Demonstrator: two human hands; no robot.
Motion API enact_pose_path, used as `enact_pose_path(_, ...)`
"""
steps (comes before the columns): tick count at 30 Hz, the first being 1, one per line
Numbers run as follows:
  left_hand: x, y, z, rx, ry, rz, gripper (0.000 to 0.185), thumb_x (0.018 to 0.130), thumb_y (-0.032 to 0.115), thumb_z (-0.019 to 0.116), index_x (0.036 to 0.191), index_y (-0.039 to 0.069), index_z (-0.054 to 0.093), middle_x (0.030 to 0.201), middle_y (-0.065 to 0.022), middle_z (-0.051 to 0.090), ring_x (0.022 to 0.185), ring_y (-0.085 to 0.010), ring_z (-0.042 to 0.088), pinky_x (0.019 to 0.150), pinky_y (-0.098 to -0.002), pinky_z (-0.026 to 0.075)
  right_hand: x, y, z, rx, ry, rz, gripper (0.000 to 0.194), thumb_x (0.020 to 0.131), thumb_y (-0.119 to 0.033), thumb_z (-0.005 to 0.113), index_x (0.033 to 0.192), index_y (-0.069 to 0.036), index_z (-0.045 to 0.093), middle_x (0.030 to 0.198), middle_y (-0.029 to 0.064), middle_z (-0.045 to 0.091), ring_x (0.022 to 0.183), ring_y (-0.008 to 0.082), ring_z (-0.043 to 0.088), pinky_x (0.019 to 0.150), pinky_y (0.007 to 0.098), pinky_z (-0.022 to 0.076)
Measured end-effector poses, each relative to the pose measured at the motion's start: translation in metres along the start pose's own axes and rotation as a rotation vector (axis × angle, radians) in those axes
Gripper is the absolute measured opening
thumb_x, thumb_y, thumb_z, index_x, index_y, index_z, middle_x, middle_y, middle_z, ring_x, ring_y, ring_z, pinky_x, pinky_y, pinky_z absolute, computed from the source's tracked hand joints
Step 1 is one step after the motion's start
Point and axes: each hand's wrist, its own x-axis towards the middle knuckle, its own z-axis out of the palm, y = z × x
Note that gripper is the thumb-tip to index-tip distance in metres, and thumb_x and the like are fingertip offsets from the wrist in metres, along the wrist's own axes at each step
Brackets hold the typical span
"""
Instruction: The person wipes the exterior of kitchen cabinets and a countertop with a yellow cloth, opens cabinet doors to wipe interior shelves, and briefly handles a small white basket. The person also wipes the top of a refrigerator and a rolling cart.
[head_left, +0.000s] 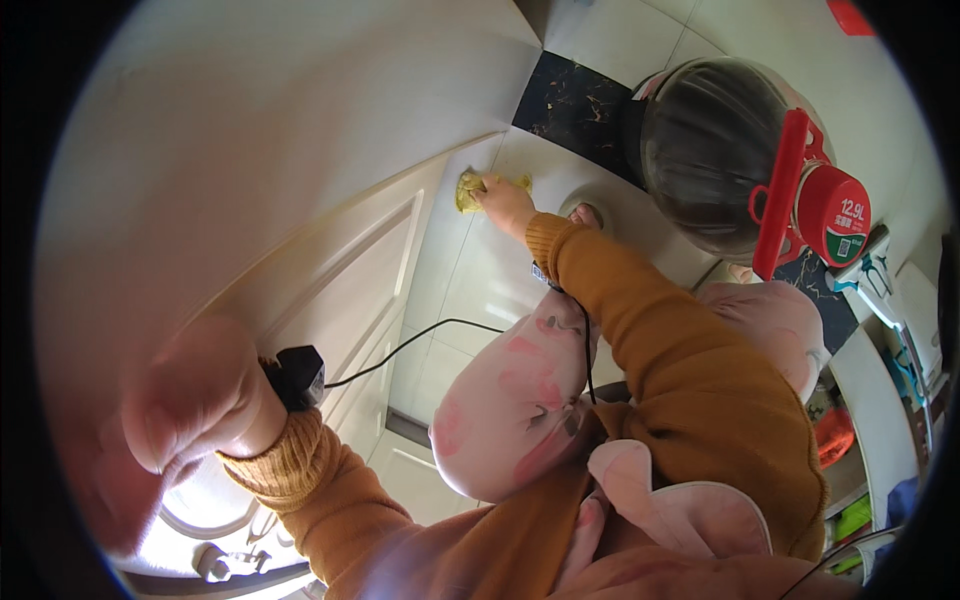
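Observation:
My right hand (507, 206) is closed around a crumpled yellow cloth (469, 192), which touches the white floor tiles (480, 251). The cloth shows on both sides of my fingers. Close to the camera at the left, my left hand (196, 397) is against a white smooth panel (247, 142). Its fingers are blurred, so their grip is unclear. A black wrist device (298, 377) with a cable (405, 341) is strapped on that wrist. Beside my right hand, my bare toes (586, 216) show in a pale slipper.
A large clear plastic bottle (712, 150) with a red handle and cap (832, 214) stands right of my right arm. A dark marbled strip (574, 101) crosses the floor. A white panelled door (352, 292) stands at left. Shelves with several items (851, 465) line the right edge.

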Motion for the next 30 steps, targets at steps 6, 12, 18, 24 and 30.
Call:
enact_pose_path(6,0.019,-0.011,0.009,-0.04,0.055,0.04,0.052,0.099,0.044,0.033,0.105,-0.007,0.033,0.087,-0.0141,0.044,0.067,-0.0186,0.043,0.06,-0.0253,0.04,0.023,0.029,-0.081,-0.136,0.315,-0.026,0.033,0.094,-0.037,0.043,0.112,-0.011,0.052,0.112,0.0184,0.054,0.101,0.0386,0.055,0.085,0.0461,0.0457)
enact_pose_path(12,0.013,-0.009,0.003,-0.058,-0.016,0.0,0.053,0.099,0.045,0.033,0.103,-0.007,0.035,0.087,-0.0143,0.047,0.067,-0.018,0.045,0.059,-0.0254,0.042,0.066,0.045,-0.149,0.267,0.899,0.381,0.038,0.096,-0.037,0.041,0.106,-0.001,0.05,0.109,0.0247,0.054,0.101,0.0418,0.055,0.087,0.0473,0.0433)
enact_pose_path(18,0.017,-0.006,0.004,-0.091,-0.055,-0.027,0.055,0.099,0.046,0.034,0.102,-0.008,0.038,0.089,-0.0154,0.05,0.068,-0.0178,0.05,0.059,-0.0258,0.045,0.065,0.04,-0.151,0.239,1.284,0.04,0.043,0.084,-0.002,0.05,0.126,0.0,0.042,0.111,0.0211,0.04,0.096,0.0398,0.049,0.085,0.0454,0.0418)
enact_pose_path(24,0.025,-0.005,0.008,-0.138,-0.043,-0.026,0.057,0.099,0.047,0.034,0.101,-0.009,0.04,0.091,-0.0164,0.054,0.069,-0.0176,0.054,0.06,-0.0262,0.048,0.026,-0.002,-0.085,0.03,0.204,0.239,0.026,0.091,-0.011,0.047,0.116,-0.005,0.049,0.117,0.0184,0.045,0.108,0.0365,0.053,0.087,0.0389,0.0494)
enact_pose_path(30,0.032,-0.009,0.012,-0.225,-0.023,0.006,0.059,0.098,0.048,0.034,0.101,-0.01,0.043,0.093,-0.0174,0.058,0.07,-0.0174,0.058,0.06,-0.0266,0.051,0.042,0.009,-0.068,-0.223,0.507,0.097,0.018,0.085,-0.006,0.052,0.102,-0.001,0.058,0.108,0.0159,0.05,0.097,0.032,0.058,0.081,0.0365,0.0523)
